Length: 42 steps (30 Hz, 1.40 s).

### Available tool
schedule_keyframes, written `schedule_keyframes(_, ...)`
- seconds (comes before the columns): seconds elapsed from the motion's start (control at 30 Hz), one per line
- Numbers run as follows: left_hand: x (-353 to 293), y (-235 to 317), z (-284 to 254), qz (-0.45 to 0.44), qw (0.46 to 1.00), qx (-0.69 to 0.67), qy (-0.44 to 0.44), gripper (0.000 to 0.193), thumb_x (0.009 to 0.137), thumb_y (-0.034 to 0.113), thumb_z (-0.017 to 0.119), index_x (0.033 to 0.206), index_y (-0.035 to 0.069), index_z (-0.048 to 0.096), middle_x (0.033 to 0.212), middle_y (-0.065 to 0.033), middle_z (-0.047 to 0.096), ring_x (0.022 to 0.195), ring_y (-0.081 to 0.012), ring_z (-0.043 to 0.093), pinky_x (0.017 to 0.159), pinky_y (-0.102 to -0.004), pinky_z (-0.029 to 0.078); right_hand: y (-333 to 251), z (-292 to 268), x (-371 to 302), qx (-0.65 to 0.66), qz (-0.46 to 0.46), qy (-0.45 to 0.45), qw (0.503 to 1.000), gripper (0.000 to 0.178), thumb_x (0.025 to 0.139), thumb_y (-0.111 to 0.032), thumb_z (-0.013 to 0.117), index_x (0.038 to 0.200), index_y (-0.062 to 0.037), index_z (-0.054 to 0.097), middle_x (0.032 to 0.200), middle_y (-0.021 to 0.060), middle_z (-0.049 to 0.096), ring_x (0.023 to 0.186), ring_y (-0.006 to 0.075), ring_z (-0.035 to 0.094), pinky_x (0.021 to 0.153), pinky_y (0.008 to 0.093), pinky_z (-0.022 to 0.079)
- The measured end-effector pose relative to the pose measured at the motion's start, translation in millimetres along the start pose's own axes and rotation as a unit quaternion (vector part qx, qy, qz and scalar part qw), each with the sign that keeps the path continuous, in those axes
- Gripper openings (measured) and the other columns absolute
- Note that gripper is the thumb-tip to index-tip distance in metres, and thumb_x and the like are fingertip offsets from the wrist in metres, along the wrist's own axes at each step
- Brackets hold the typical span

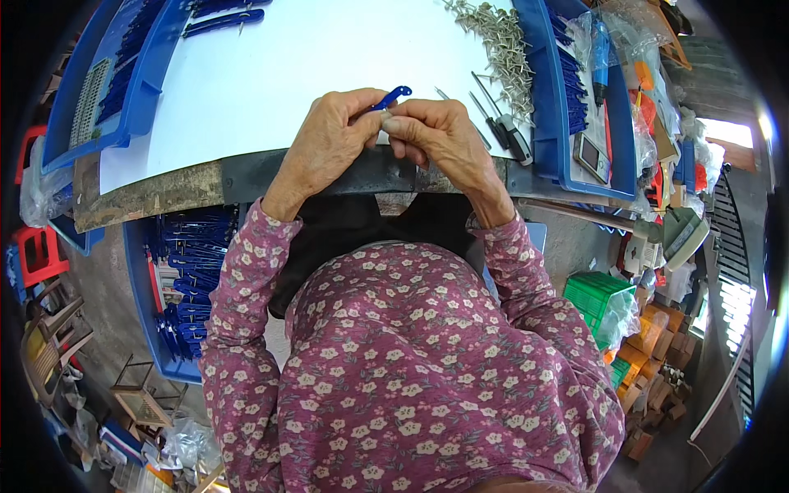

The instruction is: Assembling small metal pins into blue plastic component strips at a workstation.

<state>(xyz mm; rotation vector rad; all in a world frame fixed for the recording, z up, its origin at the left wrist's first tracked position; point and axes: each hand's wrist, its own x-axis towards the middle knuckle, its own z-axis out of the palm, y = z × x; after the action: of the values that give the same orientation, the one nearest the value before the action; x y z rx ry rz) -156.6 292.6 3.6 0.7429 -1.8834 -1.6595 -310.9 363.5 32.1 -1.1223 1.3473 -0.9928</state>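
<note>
Over the front edge of the white worktop, my left hand (327, 140) is closed on a small curved blue part (394, 96) with holes in its tip. That tip sticks up past the fingers, while its lower portion is hidden in the grip. My right hand (448, 135) meets the left one, thumb and forefinger pinched together close beneath the blue part. What those fingertips hold is too small and covered to make out. Just right of the hand lie slim pointed tools with dark handles (516, 140). Beyond them spreads a pile of small metal pins with flat heads (497, 41).
Blue trays flank the worktop: the left tray (141, 123) and the right tray (560, 152), both with blue parts. A small grey device with a screen (591, 156) sits in the right one. Under the table, a blue bin (141, 287) holds more blue parts. More blue pieces (222, 22) lie far left.
</note>
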Motion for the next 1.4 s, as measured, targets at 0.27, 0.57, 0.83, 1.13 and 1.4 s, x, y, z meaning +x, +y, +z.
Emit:
schedule_keyframes(0.27,3,2,0,-0.035,0.999,-0.011,0.007,0.029,0.087,0.021,0.055,0.107,0.001,0.059,0.064,0.0023,0.055,0.05,-0.0012,0.045,0.042,-0.0123,0.033,6,-1,2,-0.058,-0.004,0.023,0.998,0.021,0.084,-0.022,0.059,0.085,-0.0019,0.064,0.057,0.0,0.055,0.042,0.0027,0.042,0.038,0.0164,0.032)
schedule_keyframes(0.57,5,2,3,-0.039,0.999,0.001,0.002,0.028,0.087,0.02,0.054,0.106,0.0,0.059,0.062,0.0033,0.053,0.051,-0.0012,0.044,0.042,-0.0129,0.032,11,-4,4,-0.054,0.006,0.009,0.999,0.02,0.085,-0.019,0.056,0.091,-0.0005,0.063,0.06,0.0005,0.056,0.046,0.0028,0.045,0.042,0.0156,0.035)
schedule_keyframes(0.83,10,-5,-1,-0.041,0.999,0.014,0.003,0.028,0.087,0.02,0.055,0.106,0.0,0.059,0.065,0.0027,0.054,0.055,-0.0019,0.046,0.046,-0.0128,0.036,15,-4,9,0.046,0.003,0.029,0.999,0.016,0.083,-0.015,0.059,0.086,0.0005,0.062,0.06,0.0014,0.056,0.046,0.0034,0.046,0.041,0.0159,0.036)
schedule_keyframes(1.13,15,7,5,-0.069,0.997,0.026,0.013,0.029,0.087,0.021,0.055,0.107,0.0,0.059,0.065,0.0022,0.054,0.055,-0.0036,0.046,0.048,-0.0145,0.038,16,-11,12,-0.015,0.003,0.03,0.999,0.016,0.082,-0.016,0.061,0.084,-0.0001,0.062,0.06,0.0017,0.055,0.045,0.0035,0.045,0.04,0.0161,0.035)
schedule_keyframes(1.4,20,-1,8,-0.034,0.999,0.033,-0.011,0.03,0.086,0.021,0.055,0.107,0.0,0.059,0.066,0.0018,0.055,0.053,-0.0029,0.045,0.046,-0.0141,0.037,23,-18,12,0.114,0.009,0.017,0.993,0.019,0.078,-0.017,0.066,0.081,0.0005,0.062,0.057,0.0012,0.054,0.042,0.0026,0.042,0.038,0.0158,0.032)
